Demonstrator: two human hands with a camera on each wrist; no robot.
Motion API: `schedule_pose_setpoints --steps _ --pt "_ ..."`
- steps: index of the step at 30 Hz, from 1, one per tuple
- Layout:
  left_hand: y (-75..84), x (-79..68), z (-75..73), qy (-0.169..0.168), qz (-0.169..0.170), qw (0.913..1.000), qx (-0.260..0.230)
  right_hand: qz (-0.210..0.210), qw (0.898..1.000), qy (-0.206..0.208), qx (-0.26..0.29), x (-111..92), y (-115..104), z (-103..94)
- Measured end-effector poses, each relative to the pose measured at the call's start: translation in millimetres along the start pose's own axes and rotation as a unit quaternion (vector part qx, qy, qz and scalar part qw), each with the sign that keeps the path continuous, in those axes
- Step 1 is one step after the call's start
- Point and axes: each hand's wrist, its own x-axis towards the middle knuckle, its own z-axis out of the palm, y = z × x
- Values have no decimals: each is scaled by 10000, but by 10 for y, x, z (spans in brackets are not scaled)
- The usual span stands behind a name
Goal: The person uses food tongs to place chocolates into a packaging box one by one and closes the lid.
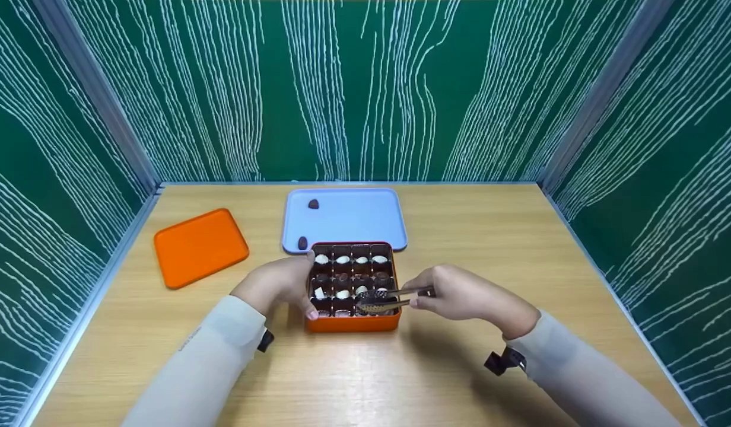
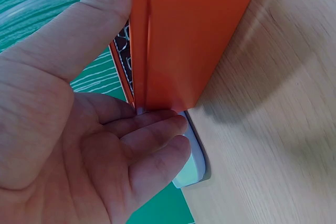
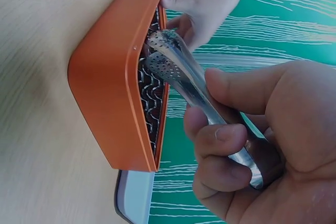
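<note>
An orange box (image 1: 353, 324) stands upright on the table, its brown compartment insert holding rows of white and dark chocolates. My left hand (image 1: 282, 284) grips the box's left side, thumb at the near corner and fingers at the far one. In my right hand (image 1: 463, 293) I pinch metal tongs (image 1: 374, 308) between thumb and fingers. Their perforated tips (image 3: 164, 66) reach in over the front right compartments from the right rim, spread slightly apart. I cannot tell whether a chocolate lies between them.
Behind the box lies a light blue tray (image 1: 365, 219) with two dark chocolates, one at the back (image 1: 313, 204) and one near its front left corner (image 1: 302, 243). An orange lid (image 1: 200, 249) rests on the table at the left. Green patterned panels (image 1: 460, 89) enclose the table's back and sides.
</note>
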Motion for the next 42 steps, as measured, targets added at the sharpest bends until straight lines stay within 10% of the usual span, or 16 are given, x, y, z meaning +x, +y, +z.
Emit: schedule_pose_setpoints --steps 32,42 --pt "5 -6 -13 -31 -37 9998 201 536 9979 225 275 81 -13 -128" --pt "15 -19 -24 -30 -33 9999 158 832 9919 497 827 809 11 -352"
